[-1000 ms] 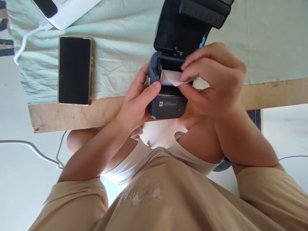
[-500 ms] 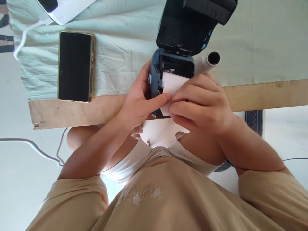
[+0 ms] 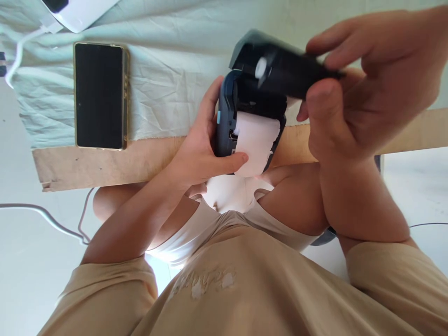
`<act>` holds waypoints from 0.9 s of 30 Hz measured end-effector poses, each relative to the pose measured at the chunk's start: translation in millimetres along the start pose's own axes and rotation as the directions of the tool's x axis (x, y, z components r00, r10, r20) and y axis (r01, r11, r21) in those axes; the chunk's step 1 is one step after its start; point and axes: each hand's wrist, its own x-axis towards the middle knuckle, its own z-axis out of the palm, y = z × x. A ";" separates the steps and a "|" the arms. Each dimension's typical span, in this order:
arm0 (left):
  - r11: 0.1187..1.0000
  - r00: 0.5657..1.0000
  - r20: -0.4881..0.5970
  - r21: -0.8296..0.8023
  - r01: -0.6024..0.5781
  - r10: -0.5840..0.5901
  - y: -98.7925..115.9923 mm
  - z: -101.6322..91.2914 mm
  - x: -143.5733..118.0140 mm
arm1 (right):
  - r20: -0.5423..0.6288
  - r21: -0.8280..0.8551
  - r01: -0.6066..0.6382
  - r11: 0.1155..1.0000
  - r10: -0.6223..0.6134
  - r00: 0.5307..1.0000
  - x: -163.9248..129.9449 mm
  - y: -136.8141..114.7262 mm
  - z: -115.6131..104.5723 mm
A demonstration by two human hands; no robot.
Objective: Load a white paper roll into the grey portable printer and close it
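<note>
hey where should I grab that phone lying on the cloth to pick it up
Probably by the two long edges of the phone, coming from above. It lies flat and screen-up on the cloth, with free space along both long sides for fingers and thumb.

A smartphone (image 3: 99, 95) with a dark screen and a gold-edged case lies flat on a pale green cloth (image 3: 168, 74), which is creased and covers the far part of the wooden board (image 3: 105, 163). The phone's near end reaches the cloth's edge, where the bare wood begins. Beyond the phone, at the upper edge, sits a white device (image 3: 75, 11) with a white cable (image 3: 17, 56) trailing to the phone's left. A grey cable (image 3: 45, 217) crosses the light floor (image 3: 28, 261) below the board.
</note>
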 end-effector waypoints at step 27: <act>0.967 0.981 0.029 -0.180 -0.182 0.190 -12.6 4.8 0.2 | 0.113 -0.263 0.257 0.930 -0.235 0.965 -3.8 -5.7 2.5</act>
